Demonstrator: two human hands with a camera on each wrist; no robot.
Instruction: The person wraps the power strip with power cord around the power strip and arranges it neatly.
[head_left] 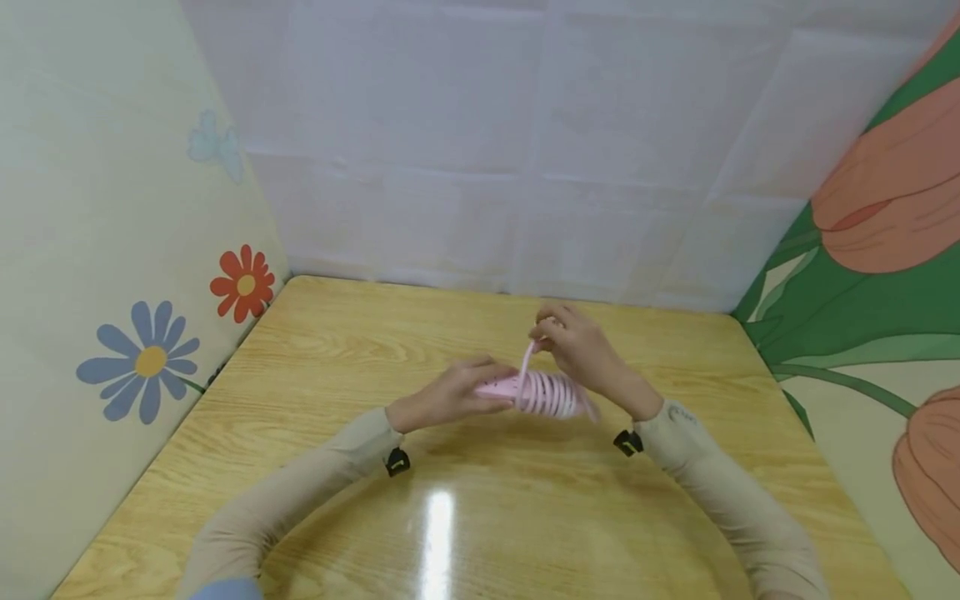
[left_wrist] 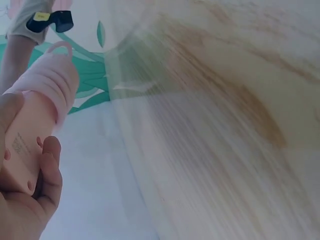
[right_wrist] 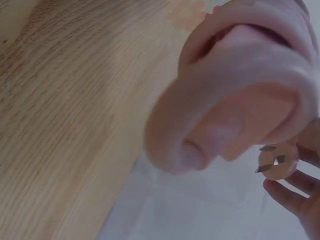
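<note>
A pink power strip (head_left: 497, 388) is held above the table, its dark socket slots facing up in the head view. My left hand (head_left: 459, 392) grips its left end, with fingers and thumb round the body (left_wrist: 22, 150). Pink cord (head_left: 551, 395) is wound in several turns round the strip's right part. Over those turns my right hand (head_left: 581, 348) pinches a raised stretch of the cord. A plug (right_wrist: 278, 162) with metal prongs shows beside the left hand's fingers in the right wrist view. There the cord's coils (right_wrist: 240, 70) look large and hide most of the strip.
The wooden table (head_left: 337, 350) lies below both hands, with a bright glare streak near its front. White cloth (head_left: 420, 167) hangs behind it. Flower-printed panels (head_left: 90, 250) stand at both sides. A black wrist device (head_left: 628, 442) sits on each sleeve.
</note>
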